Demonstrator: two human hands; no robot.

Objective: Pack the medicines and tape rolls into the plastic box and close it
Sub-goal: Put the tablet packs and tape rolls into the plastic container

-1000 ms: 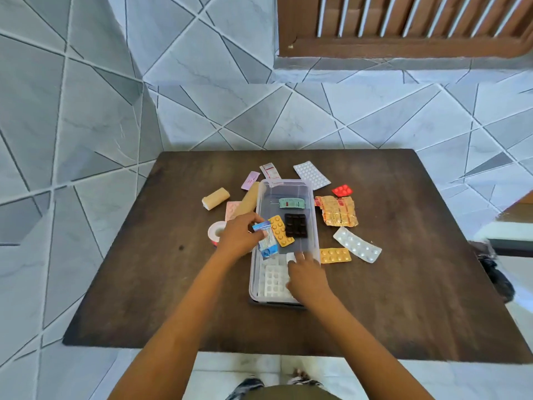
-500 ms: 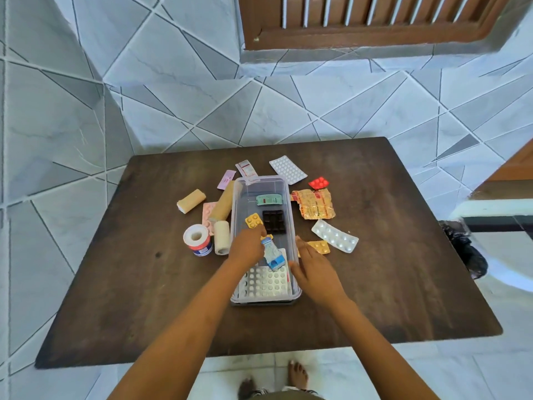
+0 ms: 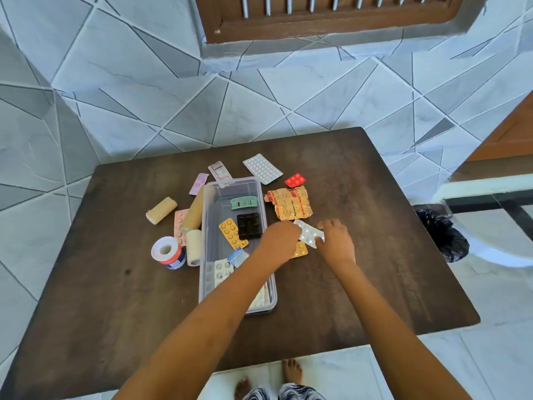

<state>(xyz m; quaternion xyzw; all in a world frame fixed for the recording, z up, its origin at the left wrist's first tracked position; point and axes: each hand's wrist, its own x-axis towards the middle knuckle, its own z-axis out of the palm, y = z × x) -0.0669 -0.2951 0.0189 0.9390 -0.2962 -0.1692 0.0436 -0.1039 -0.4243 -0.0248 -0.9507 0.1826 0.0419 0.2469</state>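
Note:
A clear plastic box (image 3: 207,226) stands open in the middle of the brown table (image 3: 360,284). Inside lie a green strip (image 3: 243,202), a black blister (image 3: 249,225), an orange blister (image 3: 233,233), a blue-white packet (image 3: 238,256) and a white blister (image 3: 221,271). My left hand (image 3: 281,241) reaches across the box to the left end of a silver blister strip (image 3: 308,233); its fingers are hidden. My right hand (image 3: 336,241) pinches the strip's right end. A second orange blister (image 3: 300,251) lies under the strip.
Left of the box are a white tape roll (image 3: 168,252), three beige bandage rolls (image 3: 161,210) and a pink blister (image 3: 181,223). Behind and right lie a white blister (image 3: 262,168), a red blister (image 3: 294,180) and crumpled gold foil (image 3: 291,203). A black bag (image 3: 441,232) sits on the floor.
My left hand let the blue-white packet go inside the box and crossed to the right. My right hand moved from the box's near end onto the silver strip. The camera shifted.

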